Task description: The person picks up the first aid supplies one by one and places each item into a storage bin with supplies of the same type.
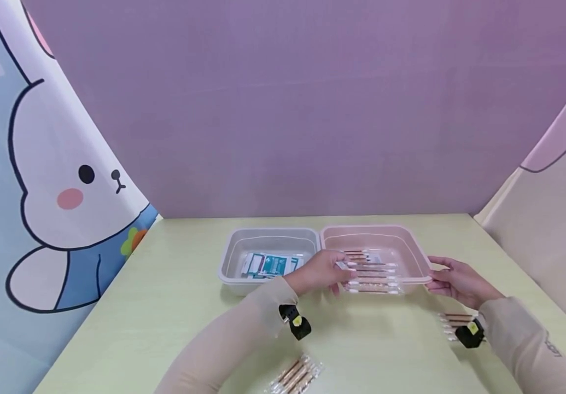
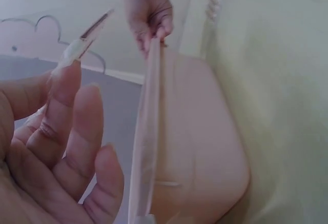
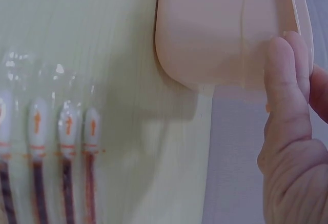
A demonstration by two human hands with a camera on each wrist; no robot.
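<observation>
Purple backdrop at the rear, bunny-print curtain at left, pale green table below. Two plastic bins side by side toward the back of the table: pink bin at right, off-white bin at left. Off-white one holds teal-and-white packets, lying flat; pink one has brown-stick swabs showing inside. Right hand: thumb and fingers closed on the pink bin's right rim. Left hand: thumb and finger pinch the left end of a clear swab pack, other fingers loosely bent. Held pack overlaps the pink bin's near rim in the head view; can't tell if touching. Its sticks run left to right, roughly along that rim. Loose pack at the table's near side, slanting away to the right. Side pack beside the right wrist, partly hidden, long axis left-right, white tips with orange arrows.
</observation>
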